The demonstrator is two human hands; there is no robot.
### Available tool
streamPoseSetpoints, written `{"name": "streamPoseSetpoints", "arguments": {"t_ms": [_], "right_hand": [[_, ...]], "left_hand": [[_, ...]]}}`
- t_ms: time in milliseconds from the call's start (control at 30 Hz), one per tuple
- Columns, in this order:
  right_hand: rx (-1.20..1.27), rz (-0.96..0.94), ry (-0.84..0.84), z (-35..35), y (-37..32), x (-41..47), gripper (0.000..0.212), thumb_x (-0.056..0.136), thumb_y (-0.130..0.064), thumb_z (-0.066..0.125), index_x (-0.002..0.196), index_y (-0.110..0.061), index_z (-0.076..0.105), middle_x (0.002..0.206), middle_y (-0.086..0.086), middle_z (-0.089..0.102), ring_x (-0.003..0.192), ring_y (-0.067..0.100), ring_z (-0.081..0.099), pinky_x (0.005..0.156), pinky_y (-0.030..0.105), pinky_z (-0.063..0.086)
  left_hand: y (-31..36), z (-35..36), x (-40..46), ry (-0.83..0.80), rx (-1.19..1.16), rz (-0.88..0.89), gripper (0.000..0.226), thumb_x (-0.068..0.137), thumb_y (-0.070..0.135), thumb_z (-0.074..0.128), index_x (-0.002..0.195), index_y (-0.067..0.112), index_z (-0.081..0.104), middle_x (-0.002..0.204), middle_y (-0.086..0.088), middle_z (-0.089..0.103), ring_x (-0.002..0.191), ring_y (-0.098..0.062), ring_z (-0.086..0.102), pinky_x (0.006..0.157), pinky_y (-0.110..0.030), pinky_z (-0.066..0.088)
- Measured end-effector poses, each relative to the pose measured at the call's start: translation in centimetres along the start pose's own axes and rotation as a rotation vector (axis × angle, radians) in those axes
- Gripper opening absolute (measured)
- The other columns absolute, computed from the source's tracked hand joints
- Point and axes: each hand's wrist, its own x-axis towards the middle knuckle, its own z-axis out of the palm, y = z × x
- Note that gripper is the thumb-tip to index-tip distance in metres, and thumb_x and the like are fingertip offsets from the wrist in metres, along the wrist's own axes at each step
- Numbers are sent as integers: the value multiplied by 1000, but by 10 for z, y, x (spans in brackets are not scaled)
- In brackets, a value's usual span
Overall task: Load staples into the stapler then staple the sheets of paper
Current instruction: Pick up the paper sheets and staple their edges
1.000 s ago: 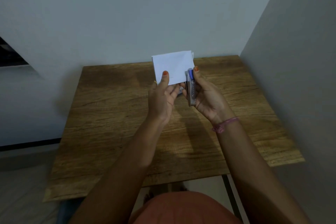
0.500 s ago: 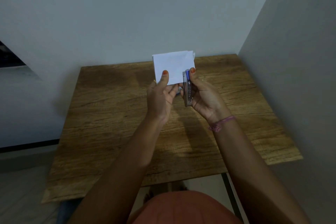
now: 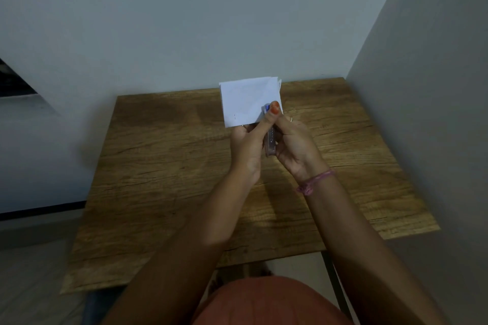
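Observation:
I hold a small stack of white paper sheets [image 3: 248, 101] upright above the wooden table [image 3: 171, 166]. My left hand [image 3: 249, 145] grips the lower edge of the sheets, its thumb reaching across to the lower right corner. My right hand [image 3: 295, 145] holds a small stapler [image 3: 271, 141] with a blue tip, pressed against that same corner of the sheets. Both hands touch around the stapler, which is mostly hidden between them. A few staple marks show near the sheets' lower left corner.
The table sits in a corner, with a grey wall behind it and another wall [image 3: 422, 113] along its right edge. Nothing else lies on the tabletop. A pink bracelet [image 3: 315, 182] circles my right wrist.
My left thumb slid from the sheets' middle to the lower right corner. The stapler moved up and left onto that corner, and both hands closed together.

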Motion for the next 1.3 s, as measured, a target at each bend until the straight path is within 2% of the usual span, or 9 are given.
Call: {"name": "streamPoseSetpoints", "arguments": {"t_ms": [200, 333, 500, 733, 900, 1000, 1100, 1200, 1300], "right_hand": [[63, 3, 10, 1, 2, 2, 31, 88, -28, 65, 105, -2, 68, 100, 10, 73, 92, 20, 70, 83, 35, 56], [99, -34, 26, 4, 5, 1, 18, 91, -22, 63, 95, -7, 70, 88, 4, 76, 84, 16, 72, 78, 30, 58], [125, -82, 45, 9, 7, 1, 13, 91, -20, 62, 85, -12, 71, 84, 2, 76, 81, 15, 73, 75, 28, 59], [119, -91, 60, 9, 10, 3, 15, 88, -26, 66, 84, -14, 72, 84, 2, 76, 81, 15, 73, 73, 30, 60], [144, -69, 60, 9, 11, 7, 30, 89, -28, 65, 104, -3, 69, 99, 11, 75, 93, 24, 71, 75, 31, 59], [124, -65, 71, 9, 12, 9, 28, 88, -29, 66, 99, -4, 70, 94, 10, 76, 88, 22, 72, 69, 28, 58], [113, 4, 58, 7, 12, 11, 39, 86, -38, 67, 102, -3, 69, 100, 15, 74, 93, 26, 71, 79, 34, 59], [60, 146, -15, 0, 9, 13, 47, 82, -55, 63, 97, -12, 69, 84, 6, 70, 71, 14, 67, 62, 24, 55], [49, 200, -34, -10, 10, 19, 51, 80, -66, 56, 94, -18, 67, 78, -2, 64, 62, 6, 58, 50, 17, 45]], "left_hand": [[0, 0, 3, 17, -52, 27, 50, 71, 23, 83, 117, 16, 64, 109, -2, 73, 102, -18, 70, 77, -28, 56], [-2, 2, 3, 33, -87, 40, 41, 71, 19, 83, 110, 19, 68, 107, -2, 74, 101, -18, 70, 75, -26, 56], [-1, 3, 4, 54, -102, 28, 45, 69, 21, 84, 111, 20, 67, 107, -1, 74, 102, -18, 70, 74, -24, 56], [-1, -5, 6, -52, -124, 0, 49, 79, 16, 78, 124, 11, 60, 118, -8, 69, 107, -20, 68, 78, -26, 56], [-8, -10, 2, -12, -213, -13, 34, 86, 4, 67, 120, 3, 62, 115, -12, 70, 104, -20, 68, 80, -26, 56], [-11, -10, -1, 78, -241, -30, 21, 88, 1, 64, 108, 6, 66, 105, -10, 72, 95, -17, 70, 78, -25, 57], [-10, -13, 0, 129, -231, -41, 9, 88, 2, 64, 95, 6, 67, 81, -5, 72, 73, -11, 69, 66, -22, 57], [-8, -18, 0, 151, -197, -56, 4, 87, 6, 67, 92, 5, 65, 71, -6, 68, 59, -11, 64, 51, -21, 52], [-6, -20, 3, 201, -245, -69, 8, 87, 4, 67, 94, 6, 66, 94, -13, 71, 82, -17, 72, 69, -24, 58]]}}
